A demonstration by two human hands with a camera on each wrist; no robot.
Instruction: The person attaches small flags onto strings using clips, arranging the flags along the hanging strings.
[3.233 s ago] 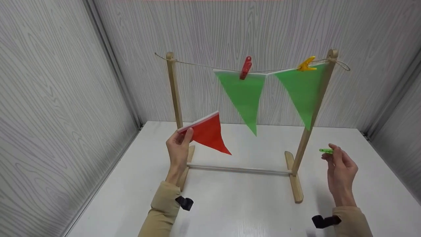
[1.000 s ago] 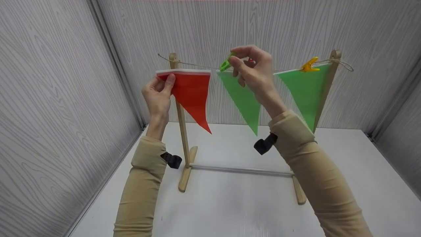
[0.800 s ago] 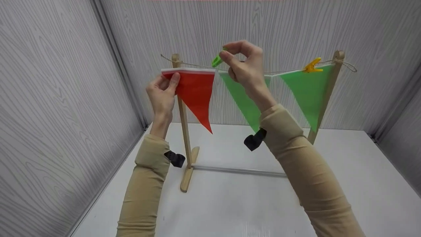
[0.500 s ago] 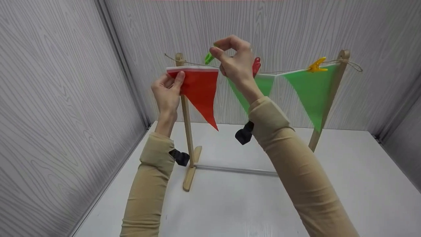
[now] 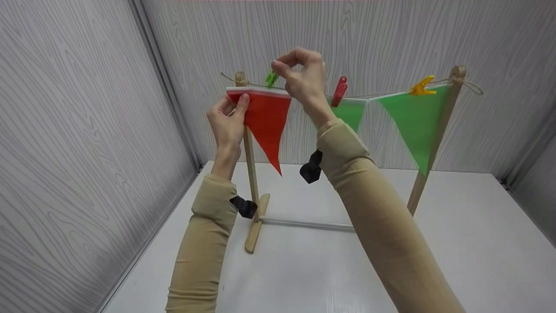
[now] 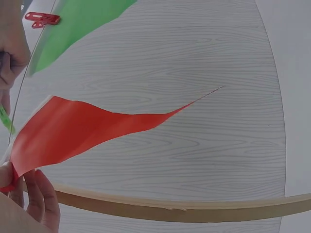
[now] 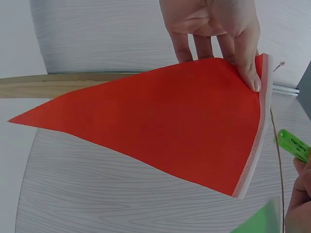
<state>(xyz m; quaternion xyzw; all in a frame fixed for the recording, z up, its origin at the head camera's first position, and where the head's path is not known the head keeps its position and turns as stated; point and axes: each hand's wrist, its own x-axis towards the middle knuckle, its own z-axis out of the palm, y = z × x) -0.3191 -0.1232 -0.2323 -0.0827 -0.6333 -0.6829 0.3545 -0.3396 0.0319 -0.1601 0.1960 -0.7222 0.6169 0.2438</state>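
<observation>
My left hand pinches a red triangular pennant near the left end of its white top edge, holding it up in front of the string. The pennant's point hangs down. My right hand pinches a light green clothespin just above that white edge, close to the string. In the right wrist view the clothespin's nose points at the string. To the right, a red clothespin holds one green pennant, partly hidden by my right arm, and a yellow clothespin holds another green pennant.
The string runs between two wooden posts, the left post and the right post. Wooden feet and a thin white crossbar stand on the white table. Grey wood-grain panels enclose the back and sides.
Both hands rose from lower down. The red pennant went up to string height, and my right hand carried the green clothespin from the far right across to the pennant's top edge.
</observation>
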